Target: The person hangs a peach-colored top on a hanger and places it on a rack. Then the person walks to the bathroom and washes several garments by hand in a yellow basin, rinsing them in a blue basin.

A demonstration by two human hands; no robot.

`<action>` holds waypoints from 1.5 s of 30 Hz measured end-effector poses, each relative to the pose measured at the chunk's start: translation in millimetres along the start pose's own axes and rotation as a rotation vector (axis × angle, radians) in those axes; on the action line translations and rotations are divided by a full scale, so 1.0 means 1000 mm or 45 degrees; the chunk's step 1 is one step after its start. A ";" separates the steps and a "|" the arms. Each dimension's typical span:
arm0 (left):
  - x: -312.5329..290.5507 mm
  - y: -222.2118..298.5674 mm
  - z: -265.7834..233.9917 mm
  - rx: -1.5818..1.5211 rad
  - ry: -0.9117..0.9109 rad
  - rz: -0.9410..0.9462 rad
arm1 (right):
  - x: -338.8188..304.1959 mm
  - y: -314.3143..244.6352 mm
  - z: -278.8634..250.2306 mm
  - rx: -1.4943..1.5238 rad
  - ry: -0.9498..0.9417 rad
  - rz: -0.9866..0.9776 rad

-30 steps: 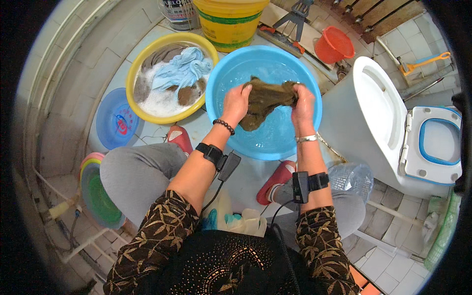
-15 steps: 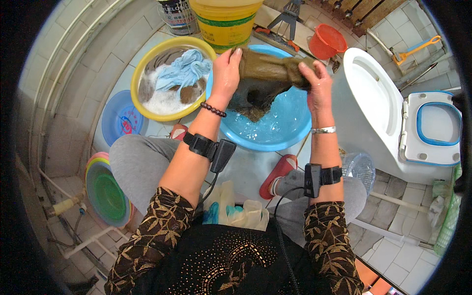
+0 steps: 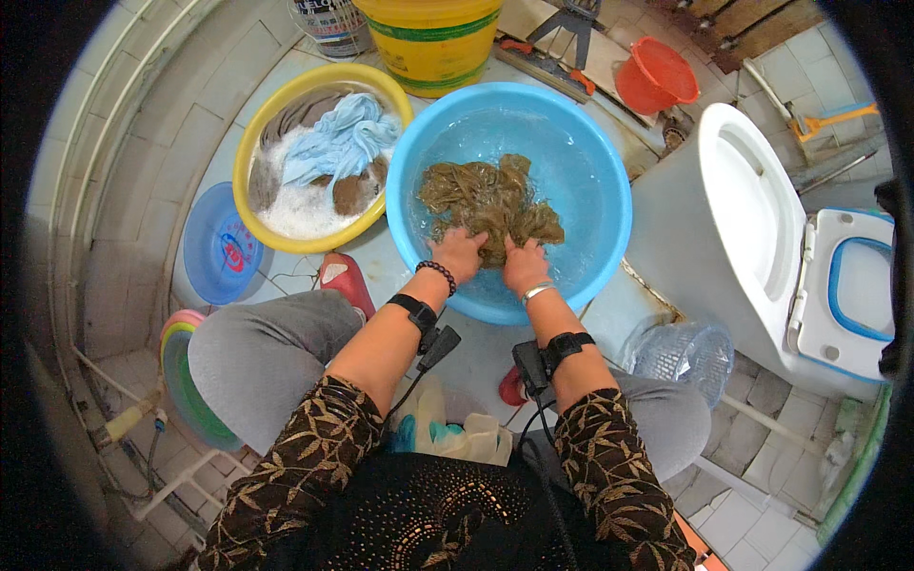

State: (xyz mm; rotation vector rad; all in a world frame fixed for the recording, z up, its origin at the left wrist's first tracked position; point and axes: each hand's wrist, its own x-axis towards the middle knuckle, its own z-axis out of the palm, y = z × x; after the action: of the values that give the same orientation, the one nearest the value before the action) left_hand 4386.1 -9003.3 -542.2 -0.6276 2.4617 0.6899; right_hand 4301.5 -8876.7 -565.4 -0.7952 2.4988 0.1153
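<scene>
Right now both forearms reach up from the lower edge of the frame and slant inward, so the two hands come close together, slightly apart, at the near side of the blue basin (image 3: 607, 221) in the upper centre. The left hand (image 3: 457, 257), with a dark bead bracelet (image 3: 437, 273) at its wrist, points up and to the right; the right hand (image 3: 526, 266), with a silver bangle (image 3: 537, 291), points up and a little left. Backs uppermost, both have their fingers down on the near edge of a brown cloth (image 3: 489, 194). The fingertips are partly hidden in its folds, so I cannot tell whether either hand is grasping the fabric or only pressing it. The cloth lies bunched and wet in the water, left of the basin's middle.

Half a second earlier, the cloth is up in the air, stretched between the hands over the basin's far side, and the hands are wider apart and higher in the frame. Now it is down in the water, and more of the basin's interior shows. At upper left, the pale blue cloth (image 3: 341, 140) remains heaped among suds in the yellow basin (image 3: 322, 245).
</scene>
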 end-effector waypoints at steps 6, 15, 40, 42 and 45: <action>0.019 -0.014 0.005 -0.112 -0.021 -0.010 | 0.026 0.013 0.013 -0.019 -0.208 -0.246; -0.015 0.017 -0.064 -0.729 0.579 0.288 | -0.001 -0.003 -0.055 0.723 -0.269 -0.428; -0.062 0.024 -0.057 -1.148 0.636 0.593 | -0.121 0.016 -0.193 2.622 0.071 -0.942; -0.063 0.021 -0.077 -1.409 0.623 0.499 | -0.129 0.016 -0.205 2.652 0.093 -0.992; -0.078 0.022 -0.108 -1.889 0.596 0.445 | -0.136 0.017 -0.217 2.772 0.161 -0.933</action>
State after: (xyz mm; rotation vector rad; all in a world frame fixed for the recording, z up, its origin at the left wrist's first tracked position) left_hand 4397.1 -9026.1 -409.5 -0.8746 2.0109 2.8042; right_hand 4290.8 -8841.8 -311.1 -0.4421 0.8926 -2.2743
